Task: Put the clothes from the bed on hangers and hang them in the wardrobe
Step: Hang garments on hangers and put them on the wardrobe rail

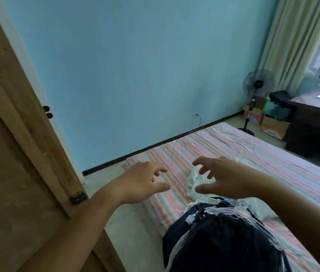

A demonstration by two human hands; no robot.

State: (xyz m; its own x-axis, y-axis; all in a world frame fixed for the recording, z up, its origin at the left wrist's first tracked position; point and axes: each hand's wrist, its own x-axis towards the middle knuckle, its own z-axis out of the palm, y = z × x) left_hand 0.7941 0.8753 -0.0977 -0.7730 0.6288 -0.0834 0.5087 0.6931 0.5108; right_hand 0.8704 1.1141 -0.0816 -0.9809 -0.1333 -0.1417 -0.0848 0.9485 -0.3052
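Both my hands are out over the bed [233,146], left hand [141,183] and right hand [225,179] with fingers spread and loosely curled, gripping nothing. The clothes [224,238] lie heaped on the striped sheet just below my right hand, dark pieces nearest me and a white one [194,183] between my hands. The wardrobe [17,154] stands at my left.

Cloth, wood and paint

You see a striped cloth bed [233,154], soft dark clothes [224,242], a rough wood door [17,154], a smooth matt wall [135,65].
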